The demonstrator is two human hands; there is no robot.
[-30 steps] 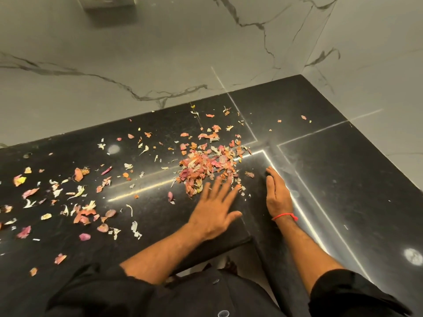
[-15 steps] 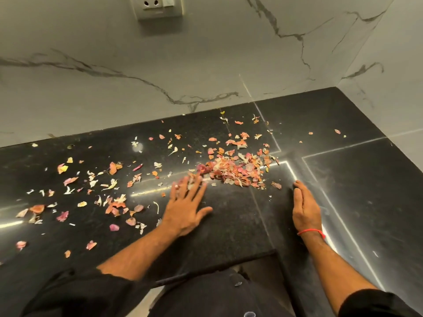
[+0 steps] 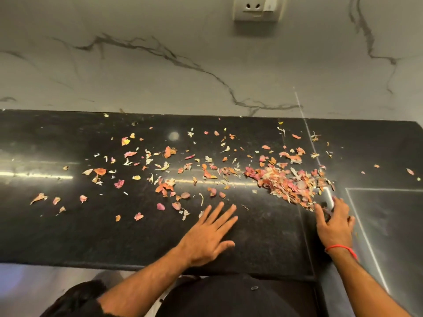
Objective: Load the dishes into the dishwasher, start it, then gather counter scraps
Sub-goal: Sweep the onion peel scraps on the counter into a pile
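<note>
While left hand (image 3: 207,236) lies flat, fingers straight, loose scraps (image 3: 164,186) spread beyond fingertips; right hand (image 3: 334,225) blurred, fingers loosely spread, nothing held, pile (image 3: 290,181) just beyond fingertips; risk judged: light peels skipped or flicked off counter (image 3: 68,236) by fast sweep.

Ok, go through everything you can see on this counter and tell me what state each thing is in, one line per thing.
Left hand: open, fingers spread flat on the counter, holding nothing.
Right hand: open, fingers loosely bent at the pile's near edge, blurred.
Scrap pile: heaped together, in front of the right hand.
Loose scraps: scattered across the counter, not yet gathered.
Counter: black, glossy, littered with scraps.
Wall socket: nothing plugged in.
</note>
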